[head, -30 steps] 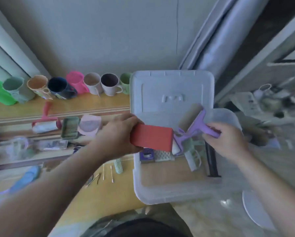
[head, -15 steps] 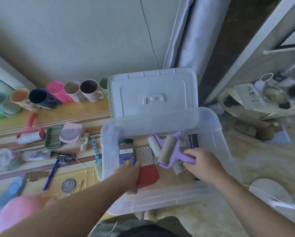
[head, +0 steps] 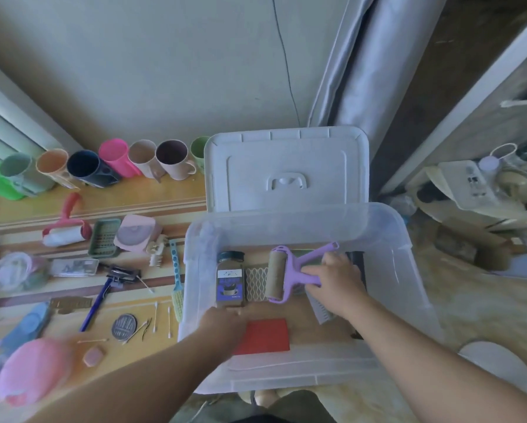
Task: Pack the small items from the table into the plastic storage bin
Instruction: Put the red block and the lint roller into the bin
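Plastic storage bin (head: 408, 270) partly filled; right grip (head: 332, 274) grasps purple roller (head: 286, 273), left grip (head: 222, 319) unclear; many table (head: 164, 203) items remain.

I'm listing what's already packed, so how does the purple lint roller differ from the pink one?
The purple lint roller lies inside the plastic storage bin, while the pink lint roller lies out on the table. The right hand grips the purple one's handle; nothing touches the pink one. The purple one's roll looks brownish, the pink one's white. Both share the same handle-and-roll shape and lie flat.
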